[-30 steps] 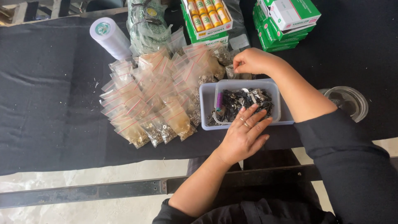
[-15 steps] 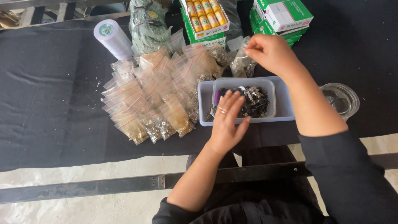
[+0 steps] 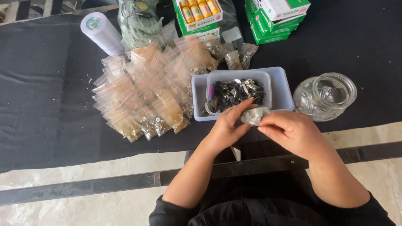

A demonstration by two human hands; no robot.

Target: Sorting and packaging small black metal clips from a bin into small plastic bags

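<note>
Head view. We hold a small clear zip bag (image 3: pixel 253 115) between both hands at the near edge of the table, just in front of the clear plastic tub (image 3: pixel 281 90). The left hand (image 3: pixel 228 127) is closed on the bag's left side, thumb over the top. The right hand (image 3: pixel 293 132) pinches the bag's right end between thumb and fingertips.

Risks, as we judge them:
- The bag sits over the table edge. If either pinch slackens, it could drop to the floor below.
- If the seal is open, tilting the bag could spill its small contents.
- The inner tray (image 3: pixel 238 91) of dark metal clips lies just behind the left hand; a knock could scatter the clips.
- The glass jar (image 3: pixel 325 96) stands near the right forearm and could be nudged.
- The pile of filled bags (image 3: pixel 142 94) overlaps loosely and could slide.

Limits of the view:
- We cannot tell whether the bag is sealed; the fingers cover most of it, and its contents are unclear.
- The green cartons (image 3: pixel 274 19) and the white roll (image 3: pixel 100 31) are cut off or partly hidden at the top.
</note>
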